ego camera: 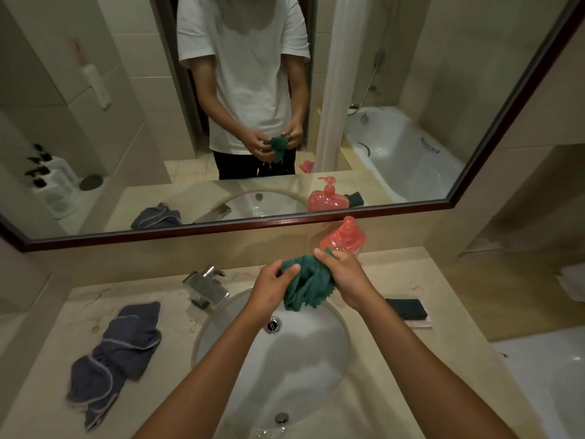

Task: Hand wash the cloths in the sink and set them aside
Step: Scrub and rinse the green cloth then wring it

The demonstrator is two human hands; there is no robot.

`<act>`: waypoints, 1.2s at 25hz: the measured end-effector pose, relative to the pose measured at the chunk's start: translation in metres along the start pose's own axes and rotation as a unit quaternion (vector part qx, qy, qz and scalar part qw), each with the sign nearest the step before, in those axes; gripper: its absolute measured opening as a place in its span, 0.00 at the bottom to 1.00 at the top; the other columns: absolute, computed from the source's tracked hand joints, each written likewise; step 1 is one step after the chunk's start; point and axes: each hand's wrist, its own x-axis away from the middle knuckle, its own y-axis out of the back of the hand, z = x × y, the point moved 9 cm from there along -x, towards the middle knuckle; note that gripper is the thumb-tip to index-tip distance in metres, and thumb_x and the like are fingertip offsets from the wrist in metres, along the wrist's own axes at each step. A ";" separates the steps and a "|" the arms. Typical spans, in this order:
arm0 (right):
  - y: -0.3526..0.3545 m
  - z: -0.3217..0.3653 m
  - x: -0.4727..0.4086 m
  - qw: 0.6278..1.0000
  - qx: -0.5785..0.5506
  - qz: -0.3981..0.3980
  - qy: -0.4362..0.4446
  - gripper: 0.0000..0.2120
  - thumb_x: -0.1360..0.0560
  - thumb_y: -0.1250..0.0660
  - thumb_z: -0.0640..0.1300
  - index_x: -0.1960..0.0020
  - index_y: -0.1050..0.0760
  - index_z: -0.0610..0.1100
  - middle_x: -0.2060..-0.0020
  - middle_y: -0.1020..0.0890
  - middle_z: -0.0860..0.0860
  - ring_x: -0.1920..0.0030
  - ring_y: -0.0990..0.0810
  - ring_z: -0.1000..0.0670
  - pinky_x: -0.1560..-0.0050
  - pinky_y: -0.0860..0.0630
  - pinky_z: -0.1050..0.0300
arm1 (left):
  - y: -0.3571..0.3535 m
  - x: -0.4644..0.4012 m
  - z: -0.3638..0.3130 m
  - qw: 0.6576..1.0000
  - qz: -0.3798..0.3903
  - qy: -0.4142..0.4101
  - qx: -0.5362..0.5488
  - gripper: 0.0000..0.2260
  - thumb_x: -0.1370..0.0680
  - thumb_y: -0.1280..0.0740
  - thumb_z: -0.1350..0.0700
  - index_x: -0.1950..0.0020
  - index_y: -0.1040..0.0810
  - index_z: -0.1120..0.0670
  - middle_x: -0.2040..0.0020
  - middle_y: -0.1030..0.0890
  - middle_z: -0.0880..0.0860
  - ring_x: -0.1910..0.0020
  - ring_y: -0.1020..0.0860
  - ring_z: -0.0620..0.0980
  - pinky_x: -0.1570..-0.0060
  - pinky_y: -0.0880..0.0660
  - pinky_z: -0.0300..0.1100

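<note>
Both hands grip a bunched green cloth [305, 282] above the back of the sink [329, 369]. The left hand [272, 288] has its fingers curled into the cloth's left side; the right hand [343, 275] clenches the upper right part, thumb across the top. The cloth's loose end hangs down between the wrists, over the sink's overflow hole [272, 324]. Behind the sink, to its left, stands a chrome tap [207, 288]. Left of the sink a blue-grey cloth [117, 353] lies crumpled on the countertop [79, 312]. Behind the sink on the right, just past the right hand, stands a pink soap dispenser [345, 237]. Right of the sink lies a dark sponge [406, 308]. Above the sink, the mirror [126, 90] reflects the person holding the cloth.
</note>
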 end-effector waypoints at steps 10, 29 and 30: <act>0.005 0.005 -0.005 0.995 0.094 0.029 -0.001 0.10 0.21 0.31 0.46 0.59 0.16 0.48 0.63 0.16 0.55 0.59 0.19 0.55 0.58 0.26 0.64 | 0.003 -0.010 -0.014 0.989 -0.034 0.030 0.138 0.12 0.15 0.41 0.55 0.49 0.19 0.55 0.53 0.15 0.55 0.53 0.19 0.53 0.49 0.23 0.48; -0.005 0.009 0.012 0.995 -0.021 0.096 -0.031 0.10 0.20 0.32 0.43 0.43 0.19 0.38 0.54 0.14 0.41 0.57 0.15 0.46 0.59 0.18 0.55 | -0.001 0.002 -0.019 0.997 0.074 -0.003 0.004 0.16 0.26 0.27 0.46 0.46 0.18 0.57 0.51 0.14 0.55 0.52 0.15 0.54 0.50 0.20 0.48; -0.004 0.013 0.012 0.994 -0.043 0.093 -0.024 0.10 0.20 0.33 0.44 0.43 0.19 0.39 0.52 0.14 0.41 0.55 0.15 0.45 0.55 0.18 0.53 | -0.003 0.004 -0.017 0.996 0.091 0.008 -0.023 0.15 0.25 0.26 0.46 0.47 0.17 0.56 0.51 0.13 0.55 0.52 0.15 0.54 0.50 0.20 0.48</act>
